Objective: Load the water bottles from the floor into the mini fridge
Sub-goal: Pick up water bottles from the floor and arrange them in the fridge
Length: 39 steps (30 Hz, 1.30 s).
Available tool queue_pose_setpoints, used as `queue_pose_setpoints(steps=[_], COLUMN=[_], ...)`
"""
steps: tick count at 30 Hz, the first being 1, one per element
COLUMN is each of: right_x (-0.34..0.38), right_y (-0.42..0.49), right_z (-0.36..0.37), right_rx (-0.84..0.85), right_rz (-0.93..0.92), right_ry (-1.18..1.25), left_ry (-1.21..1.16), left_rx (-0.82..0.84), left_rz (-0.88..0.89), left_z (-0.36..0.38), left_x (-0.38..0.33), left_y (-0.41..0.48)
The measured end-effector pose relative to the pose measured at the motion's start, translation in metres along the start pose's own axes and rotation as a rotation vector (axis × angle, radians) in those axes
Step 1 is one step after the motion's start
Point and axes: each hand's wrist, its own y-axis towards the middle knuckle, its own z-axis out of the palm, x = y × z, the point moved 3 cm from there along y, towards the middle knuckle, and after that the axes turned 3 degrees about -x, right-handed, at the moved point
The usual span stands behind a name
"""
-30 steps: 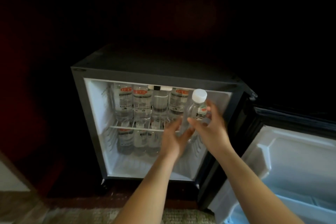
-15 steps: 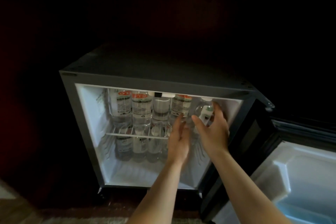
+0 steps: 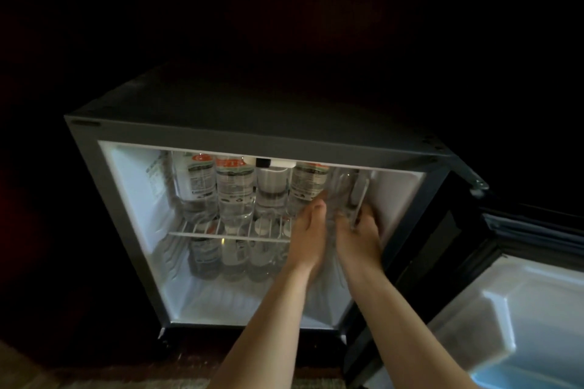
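The mini fridge stands open, its white inside lit. A clear water bottle stands upright at the right end of the wire shelf. My right hand grips its lower part from the right. My left hand rests against its left side with fingers straight. Several other bottles with red and white labels stand in a row on the shelf. More bottles stand under the shelf.
The fridge door hangs open to the right, its white inner liner facing up. The fridge's right wall is close beside my right hand. A strip of carpet shows at the bottom left. All around is dark.
Both hands have pushed deeper into the fridge with the bottle. The bottle went from in front of the opening onto the right end of the shelf, its cap now hidden under the top edge.
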Motion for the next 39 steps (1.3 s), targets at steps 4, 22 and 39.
queue_pose_setpoints(steps=[4, 22, 39], right_x=[-0.005, -0.010, -0.012], right_y=[0.003, -0.001, -0.014], right_z=[0.001, 0.009, 0.004], right_rx=[-0.012, 0.038, 0.052], right_rz=[0.055, 0.135, 0.125], right_ry=[0.034, 0.249, 0.322], left_ry=[0.089, 0.191, 0.298], left_rx=[0.024, 0.078, 0.008], left_rz=[-0.048, -0.004, -0.084], left_z=[0.003, 0.002, 0.001], left_x=[0.002, -0.001, -0.005], left_y=[0.000, 0.006, 0.007])
